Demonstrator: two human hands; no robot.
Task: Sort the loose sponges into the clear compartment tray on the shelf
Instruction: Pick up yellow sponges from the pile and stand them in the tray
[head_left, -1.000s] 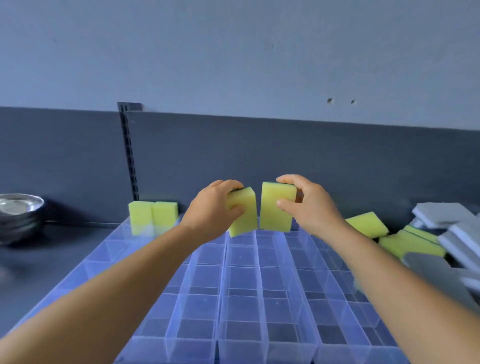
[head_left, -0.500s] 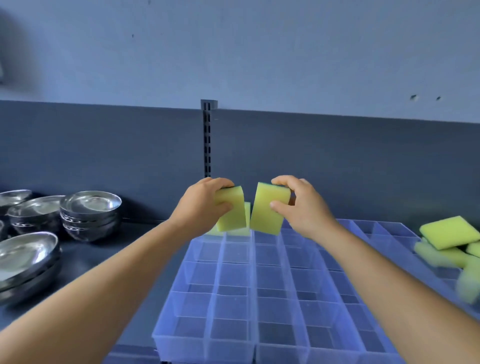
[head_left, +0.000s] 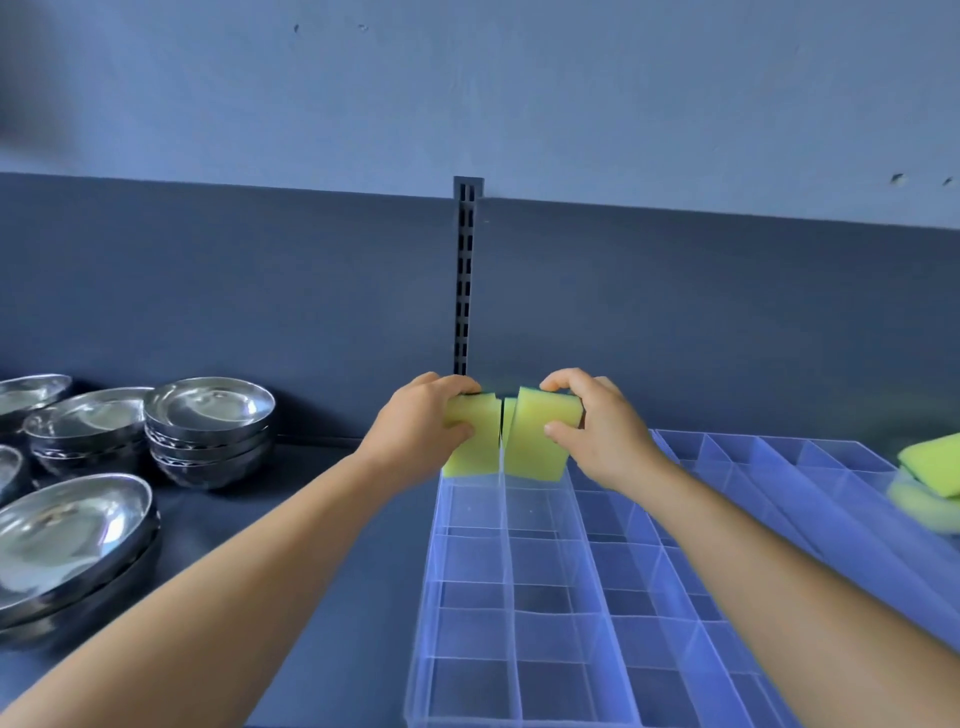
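— Fingers (head_left: 457, 387) of our left hand (head_left: 415, 421) pinch one yellow sponge (head_left: 475, 439); our right hand (head_left: 597, 426) pinches another sponge (head_left: 537, 441), both upright at the far-left corner of the clear tray (head_left: 519, 597).

— Agreed. Between them we glimpse a third sponge (head_left: 509, 410), mostly hidden. Right of the tray, loose sponges (head_left: 932, 467) are cut off.
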